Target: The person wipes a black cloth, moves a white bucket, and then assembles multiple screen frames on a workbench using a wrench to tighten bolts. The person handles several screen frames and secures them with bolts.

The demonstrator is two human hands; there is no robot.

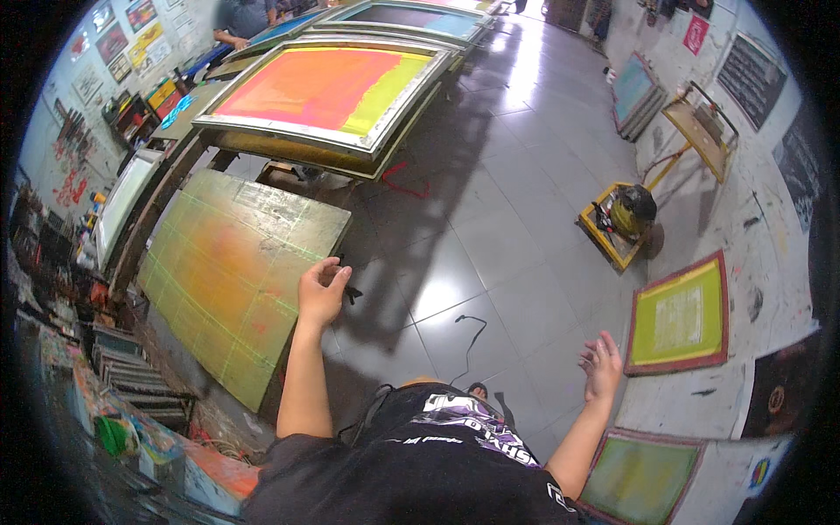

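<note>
My left hand (pixel 321 294) is raised beside the right edge of a stained printing board (pixel 236 271) marked with a green grid. Its fingers are loosely curled, the thumb apart from them, and no object shows in it. Small dark parts, too unclear to name, show just beyond the fingers. On the other side, my right hand (pixel 601 367) hangs in the air with its fingers spread, holding nothing. It is nearest to a red-framed yellow-green screen (pixel 681 315) leaning on the wall.
Ahead, a silver-framed screen (pixel 315 92) with pink and yellow mesh lies over the table. A yellow trolley (pixel 612 236) carries a dark-topped container. Another screen (pixel 643 477) leans low at right. A dark cable (pixel 472 350) crosses the tiles. A person's hand (pixel 238 42) shows at the far table.
</note>
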